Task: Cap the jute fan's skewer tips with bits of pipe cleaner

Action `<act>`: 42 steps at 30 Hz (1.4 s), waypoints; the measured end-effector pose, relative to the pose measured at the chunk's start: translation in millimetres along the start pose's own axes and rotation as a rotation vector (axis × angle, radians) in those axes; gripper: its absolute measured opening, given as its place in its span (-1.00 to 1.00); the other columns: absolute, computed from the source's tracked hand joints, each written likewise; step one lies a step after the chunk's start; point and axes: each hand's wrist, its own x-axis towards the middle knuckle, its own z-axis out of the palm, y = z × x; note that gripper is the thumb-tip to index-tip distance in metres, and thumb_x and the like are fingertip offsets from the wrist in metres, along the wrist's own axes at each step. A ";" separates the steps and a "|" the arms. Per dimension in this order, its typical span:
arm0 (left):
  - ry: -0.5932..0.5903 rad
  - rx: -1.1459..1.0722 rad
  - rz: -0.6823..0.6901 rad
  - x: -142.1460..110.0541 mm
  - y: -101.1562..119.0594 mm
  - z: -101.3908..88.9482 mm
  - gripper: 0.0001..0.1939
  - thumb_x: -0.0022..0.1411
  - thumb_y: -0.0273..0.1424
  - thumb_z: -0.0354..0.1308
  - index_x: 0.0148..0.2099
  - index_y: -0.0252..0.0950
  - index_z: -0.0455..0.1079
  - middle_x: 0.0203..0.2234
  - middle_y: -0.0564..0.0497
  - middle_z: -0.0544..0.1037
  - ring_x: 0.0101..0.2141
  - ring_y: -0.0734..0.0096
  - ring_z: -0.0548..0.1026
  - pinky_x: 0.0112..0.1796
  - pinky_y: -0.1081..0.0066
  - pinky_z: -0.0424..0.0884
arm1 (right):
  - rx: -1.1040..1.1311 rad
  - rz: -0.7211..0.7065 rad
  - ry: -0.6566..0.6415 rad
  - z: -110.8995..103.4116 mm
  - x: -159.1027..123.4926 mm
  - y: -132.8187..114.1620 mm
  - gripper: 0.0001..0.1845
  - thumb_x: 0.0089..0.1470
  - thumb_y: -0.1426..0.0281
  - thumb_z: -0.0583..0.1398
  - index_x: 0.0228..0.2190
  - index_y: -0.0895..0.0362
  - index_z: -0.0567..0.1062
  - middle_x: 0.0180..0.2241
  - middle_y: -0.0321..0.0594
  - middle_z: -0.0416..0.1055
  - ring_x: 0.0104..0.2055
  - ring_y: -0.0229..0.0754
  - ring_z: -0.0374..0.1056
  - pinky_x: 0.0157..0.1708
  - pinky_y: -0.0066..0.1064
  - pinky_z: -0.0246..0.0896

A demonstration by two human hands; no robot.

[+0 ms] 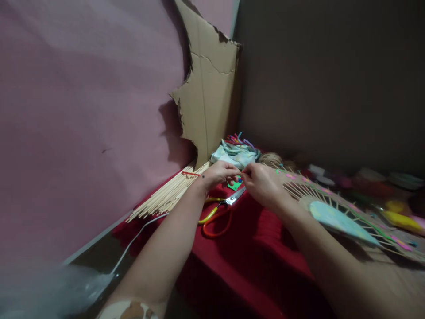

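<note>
My left hand [222, 174] and my right hand [260, 182] meet above the red cloth, fingertips pinched close together. A tiny reddish bit shows between them, too small to name. Left of my left wrist, a thin red strip [190, 173] crosses the pale sticks [166, 195]; whether it runs on to my fingers is hidden. Just under my hands lie scissors [215, 214] with a yellow and a red handle, blades partly covered by my right hand. A small green piece [235, 184] with a blue spot lies behind the blades.
Torn cardboard [209, 88] stands against the pink wall. Bundled pale cloth [235, 153] with colourful fuzzy stems [239, 139] and a twine ball [270, 159] sit behind. On the right is a fan-shaped stick frame [335, 206] with a pale blue panel [341, 221]. A white cable [133, 241] trails left.
</note>
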 end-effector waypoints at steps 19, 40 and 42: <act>0.076 -0.012 -0.079 -6.8 -5.9 -5.8 -0.86 0.07 -0.41 0.12 -0.38 -0.43 0.39 -0.58 0.03 0.43 -0.68 0.64 0.31 -0.69 0.57 0.12 | 0.156 -0.034 -0.107 -14.5 -3.5 -0.3 -0.69 0.02 0.35 0.08 -0.66 0.18 0.45 -0.72 -0.32 0.15 -0.63 -0.36 -0.02 -0.59 -0.44 -0.22; 0.324 0.794 -0.051 29.1 -15.1 -1.5 -0.88 -0.05 -0.50 0.16 -0.38 -0.31 0.49 -0.45 -0.05 0.52 -0.27 0.24 0.43 -0.26 0.40 0.31 | 0.119 -0.065 -0.196 -8.3 -2.1 -0.6 -0.67 0.08 0.31 0.08 -0.59 0.18 0.48 -0.61 -0.21 0.38 -0.55 -0.28 0.18 -0.54 -0.45 -0.14; 0.286 0.872 -0.070 37.8 -14.1 1.9 -0.93 -0.12 -0.49 0.23 -0.46 -0.32 0.47 -0.45 -0.09 0.53 -0.23 0.15 0.43 -0.22 0.35 0.31 | 0.171 -0.064 -0.217 -11.3 -2.5 0.0 -0.68 0.09 0.36 0.05 -0.58 0.19 0.47 -0.59 -0.22 0.39 -0.54 -0.30 0.18 -0.54 -0.47 -0.10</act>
